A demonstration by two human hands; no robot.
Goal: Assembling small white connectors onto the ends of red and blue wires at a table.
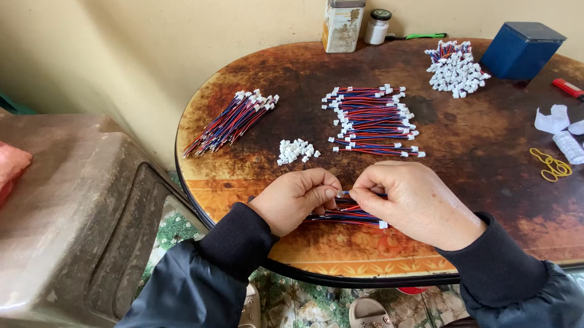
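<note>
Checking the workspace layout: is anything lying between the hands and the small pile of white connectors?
Nothing visible. Bare table separates the left hand and right hand, both pinching wires, from the connectors.

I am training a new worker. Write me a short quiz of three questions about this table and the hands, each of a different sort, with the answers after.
1. True or false: both hands pinch the same small wire bundle.
2. Which lies nearest the left hand? A) blue box B) small heap of white connectors C) red lighter
3. Fill in: the yellow rubber bands lie to the ____ of the right hand.

Key
1. True: left and right fingers meet on the red, blue and black wires.
2. B.
3. Right.
</note>
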